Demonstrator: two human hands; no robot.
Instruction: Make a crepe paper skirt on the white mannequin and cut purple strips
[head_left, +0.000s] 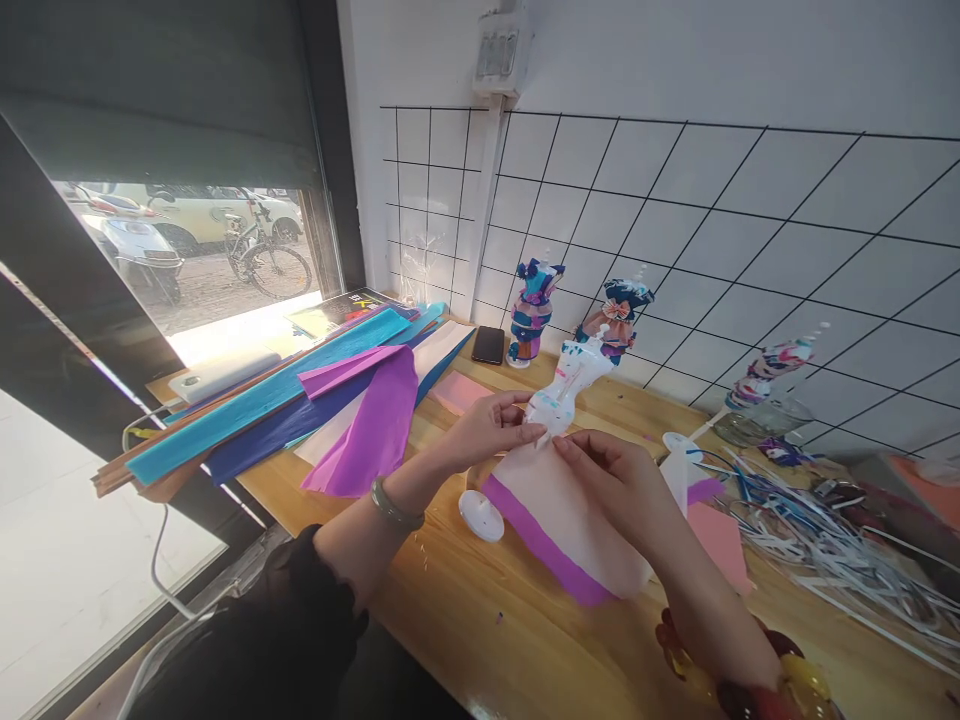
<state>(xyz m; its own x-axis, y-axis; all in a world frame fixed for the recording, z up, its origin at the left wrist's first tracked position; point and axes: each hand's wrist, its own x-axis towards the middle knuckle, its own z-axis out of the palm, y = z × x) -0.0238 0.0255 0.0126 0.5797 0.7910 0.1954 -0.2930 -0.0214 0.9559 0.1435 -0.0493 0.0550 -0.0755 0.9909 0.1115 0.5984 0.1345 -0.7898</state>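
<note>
A small white dress-form mannequin (pixel 562 385) with coloured marks leans away from me above the table. My left hand (pixel 484 435) is closed around its waist, thumb in front. From the waist hangs a skirt of pale paper (pixel 566 500) that looks like crepe paper, with a purple paper layer (pixel 551 550) showing along its lower edge. My right hand (pixel 619 475) pinches the gathered top of the pale paper against the waist, just beside the left thumb. The mannequin's round white base (pixel 481 516) shows at the skirt's left side.
Strips of blue, brown and purple paper (pixel 367 430) lie to the left. Behind stand two dressed mannequins (pixel 531 315) (pixel 616 310), with a phone (pixel 488 345) beside one. Another mannequin (pixel 772 370) tilts over a glass jar (pixel 765 418). Tangled white strips (pixel 817 540) spread at the right.
</note>
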